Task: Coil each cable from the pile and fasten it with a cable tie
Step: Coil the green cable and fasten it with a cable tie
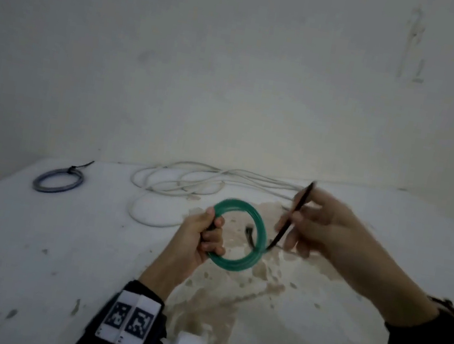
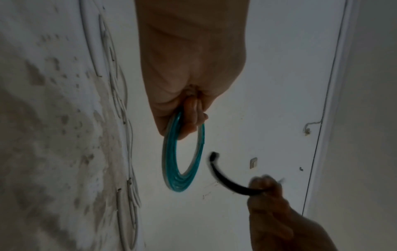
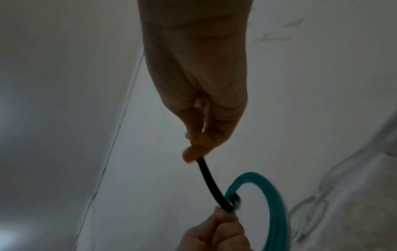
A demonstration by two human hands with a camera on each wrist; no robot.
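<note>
Head view: one green cable [image 1: 239,236], glossy translucent sheath wound into a round multi-turn ring, held in the air above the stained white table [image 1: 61,234], its left rim gripped by the curled fingers of the left hand [image 1: 203,239]; ring stands near upright, edge-on in the left wrist view. One black cable tie [image 1: 291,216], thin, smooth and slightly curved, pinched along its shaft by the right hand [image 1: 315,224], long axis slanting from upper right to lower left, lower end meeting the ring's right rim. Behind: loose white cables [image 1: 188,180], matte, sprawled in loops; left, a blue-grey coil [image 1: 58,180] lying flat, already tied.
</note>
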